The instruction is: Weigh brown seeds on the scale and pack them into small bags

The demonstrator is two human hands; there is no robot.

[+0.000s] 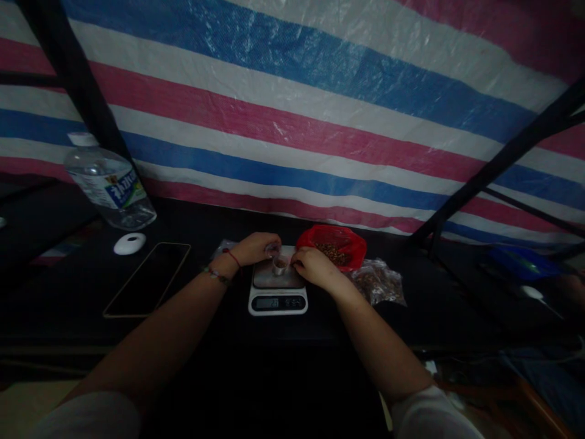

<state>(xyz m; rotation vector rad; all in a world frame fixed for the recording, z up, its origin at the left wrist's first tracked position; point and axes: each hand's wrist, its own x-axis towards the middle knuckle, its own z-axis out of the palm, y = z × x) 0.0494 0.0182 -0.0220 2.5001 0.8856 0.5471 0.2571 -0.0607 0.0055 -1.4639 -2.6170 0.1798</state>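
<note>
A white kitchen scale (pixel 278 303) with a lit display stands on the dark table. On its plate sits a small clear cup (pixel 280 264) with something brownish inside. My left hand (pixel 259 248) is closed on a small clear round piece, perhaps a lid, at the cup's upper left. Close by the cup's right side is my right hand (pixel 311 264), its fingers curled together; what they hold, if anything, is too small to tell. Behind my right hand lies an open red bag (pixel 354 245) of small brown pieces, and beside it a clear plastic bag (pixel 378 283) of brown bits.
To the left are a phone (pixel 148 280), a white oval object (pixel 130 244) and a large clear bottle (pixel 114 186). A striped sheet (pixel 283 128) hangs behind, between dark metal bars. A blue item (pixel 525 262) and a white spoon-like object (pixel 532 292) lie far right.
</note>
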